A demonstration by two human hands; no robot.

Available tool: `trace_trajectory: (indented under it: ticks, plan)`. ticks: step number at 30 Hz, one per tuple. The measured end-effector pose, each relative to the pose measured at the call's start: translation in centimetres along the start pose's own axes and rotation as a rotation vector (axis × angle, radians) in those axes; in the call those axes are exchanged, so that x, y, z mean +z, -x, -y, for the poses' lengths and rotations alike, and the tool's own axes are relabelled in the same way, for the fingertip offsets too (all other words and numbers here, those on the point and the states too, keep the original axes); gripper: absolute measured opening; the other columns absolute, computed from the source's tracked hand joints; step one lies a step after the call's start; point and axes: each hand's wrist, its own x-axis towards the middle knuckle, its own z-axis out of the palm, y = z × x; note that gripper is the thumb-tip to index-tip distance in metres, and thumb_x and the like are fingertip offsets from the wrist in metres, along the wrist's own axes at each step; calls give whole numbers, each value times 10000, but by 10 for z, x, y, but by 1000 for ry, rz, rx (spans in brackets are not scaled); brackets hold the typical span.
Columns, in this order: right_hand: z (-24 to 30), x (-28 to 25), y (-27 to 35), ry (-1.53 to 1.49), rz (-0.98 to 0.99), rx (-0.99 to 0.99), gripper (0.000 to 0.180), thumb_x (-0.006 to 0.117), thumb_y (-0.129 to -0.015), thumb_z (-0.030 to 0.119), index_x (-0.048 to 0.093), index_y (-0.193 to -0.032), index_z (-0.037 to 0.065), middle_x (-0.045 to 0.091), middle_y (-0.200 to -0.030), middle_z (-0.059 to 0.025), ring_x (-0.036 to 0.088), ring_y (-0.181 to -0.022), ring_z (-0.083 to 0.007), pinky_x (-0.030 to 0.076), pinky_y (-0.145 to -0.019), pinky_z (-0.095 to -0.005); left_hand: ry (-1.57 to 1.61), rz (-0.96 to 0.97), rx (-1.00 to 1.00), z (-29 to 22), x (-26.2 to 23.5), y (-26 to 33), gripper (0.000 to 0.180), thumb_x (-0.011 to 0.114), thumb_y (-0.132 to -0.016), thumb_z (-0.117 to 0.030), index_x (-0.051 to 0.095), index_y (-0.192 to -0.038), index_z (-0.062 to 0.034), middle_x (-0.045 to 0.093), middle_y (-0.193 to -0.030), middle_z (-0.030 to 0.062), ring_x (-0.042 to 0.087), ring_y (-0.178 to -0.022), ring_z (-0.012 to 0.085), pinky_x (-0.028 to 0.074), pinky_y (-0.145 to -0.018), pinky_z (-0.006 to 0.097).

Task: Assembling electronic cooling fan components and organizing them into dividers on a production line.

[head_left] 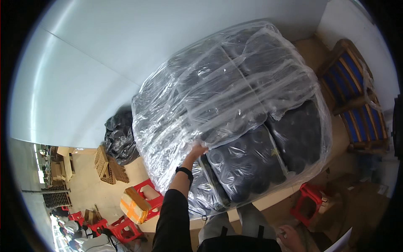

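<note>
A large stack of dark, round-topped items in packs (245, 164) stands before me, draped in a clear plastic sheet (228, 90). My left hand (198, 150), with a black band at the wrist, reaches over the stack's near part. Its fingers are closed on the sheet's edge, which lies bunched across the middle. Nearer to me, the packs show through smoother, tighter film. Low at the right, beside my leg, my right hand (289, 237) has its fingers curled. Whatever it may hold is hidden.
Left of the stack sit a black plastic bag (120, 136), brown slatted pieces (108, 166) and a taped box (135, 205) on a red stool (152, 195). Another red stool (307, 203) stands at the right. Blue-and-brown slatted racks (354, 98) lean near the right wall.
</note>
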Motion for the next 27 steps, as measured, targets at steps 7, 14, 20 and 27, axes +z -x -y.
trace_trajectory:
  ticks: [7, 14, 20, 27]
  plan:
    - [-41, -9, 3, 141, 123, 94, 327, 528, -924, 262, 561, -1172, 52, 575, -1149, -160, 578, -993, -321, 468, -838, -416, -1087, -120, 200, 22, -4, 4, 363, 544, -806, -132, 587, -1164, -92, 570, -1192, 176, 513, -1149, 327, 414, -969, 389]
    - [-68, -2, 22, 309, 36, 94, 343, 532, -923, 288, 565, -1172, 56, 578, -1165, -154, 560, -1053, -314, 442, -889, -426, -481, -73, 271, 34, 14, -21, 387, 471, -846, -96, 509, -1228, -48, 517, -1248, 213, 471, -1179, 373, 387, -997, 428]
    - [-70, 10, 25, 26, -56, 216, 287, 653, -768, 128, 601, -1035, 37, 612, -990, -155, 604, -901, -309, 475, -815, -395, -509, -219, 329, 45, 11, -41, 378, 520, -891, -94, 498, -1266, -56, 547, -1245, 144, 516, -1131, 278, 386, -996, 342]
    - [-40, -10, -6, 168, 27, 94, 327, 613, -842, 246, 596, -1119, 72, 627, -963, -151, 617, -890, -281, 485, -789, -371, 163, -35, 562, 61, -52, -19, 523, 463, -841, 57, 390, -1344, -67, 465, -1333, 199, 404, -1284, 302, 334, -1056, 365]
